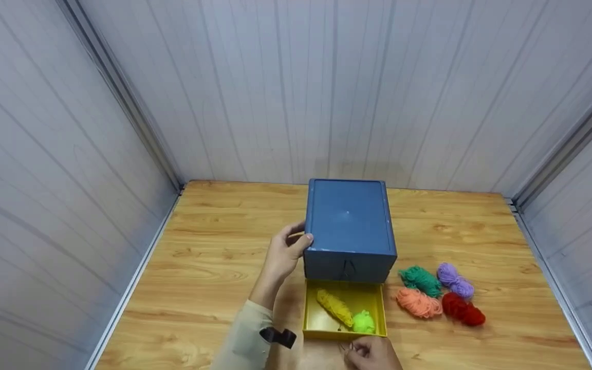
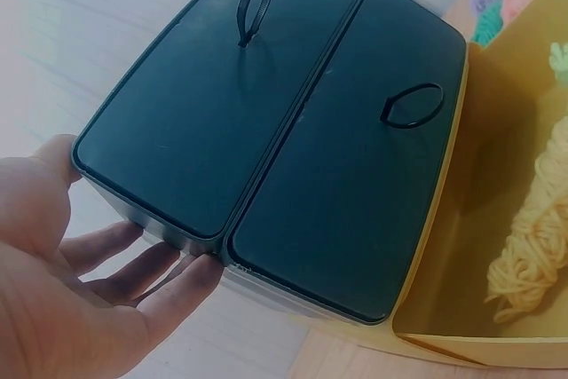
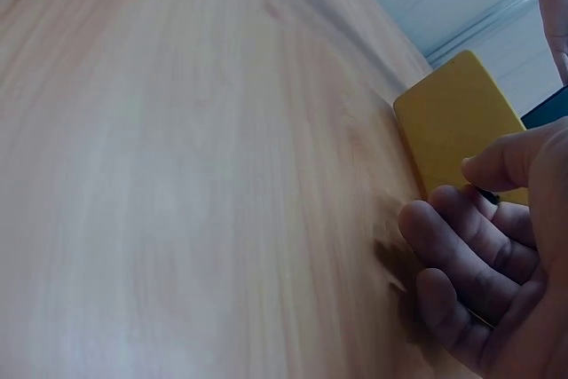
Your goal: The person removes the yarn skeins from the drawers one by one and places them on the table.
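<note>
A blue drawer box stands on the table, its lowest yellow drawer pulled out. In the drawer lie a yellow yarn skein and a neon green yarn ball. My left hand holds the box by its left side near the front corner, thumb at the top edge. In the left wrist view, two dark drawer fronts carry black loop pulls. At the yellow drawer's front, my right hand pinches its black loop pull, mostly hidden by the fingers.
Right of the drawer lie several yarn skeins: green, purple, peach and red. White panel walls enclose the wooden table at the back and both sides.
</note>
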The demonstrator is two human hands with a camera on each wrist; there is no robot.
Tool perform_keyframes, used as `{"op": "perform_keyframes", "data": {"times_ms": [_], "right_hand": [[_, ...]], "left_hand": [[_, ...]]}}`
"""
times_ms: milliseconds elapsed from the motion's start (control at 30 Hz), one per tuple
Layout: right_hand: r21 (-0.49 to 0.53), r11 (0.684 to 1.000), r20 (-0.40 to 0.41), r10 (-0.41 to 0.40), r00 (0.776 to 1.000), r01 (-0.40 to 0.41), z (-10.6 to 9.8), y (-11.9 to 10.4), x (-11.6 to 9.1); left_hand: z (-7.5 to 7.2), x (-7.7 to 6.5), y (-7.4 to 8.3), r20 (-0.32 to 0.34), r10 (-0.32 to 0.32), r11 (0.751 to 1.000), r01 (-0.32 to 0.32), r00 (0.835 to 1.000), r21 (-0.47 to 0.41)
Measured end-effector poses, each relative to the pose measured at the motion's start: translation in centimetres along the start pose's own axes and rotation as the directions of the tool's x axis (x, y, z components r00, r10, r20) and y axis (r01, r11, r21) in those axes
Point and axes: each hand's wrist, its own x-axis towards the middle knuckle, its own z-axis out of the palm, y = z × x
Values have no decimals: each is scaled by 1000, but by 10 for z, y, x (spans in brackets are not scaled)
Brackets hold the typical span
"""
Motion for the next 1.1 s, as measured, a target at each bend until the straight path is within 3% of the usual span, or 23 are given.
{"op": "perform_keyframes", "data": {"times_ms": [600,1100], "right_hand": [[-38,997,21,61,998,-60,-1,-7,-4],[18,1000,31,23,999,-23,-18,-34,-18]], "left_hand": [[1,0,1,2,-11,1000,11,1000,-19],[0,0,1,2,-10,1000,10,1000,0]]}}
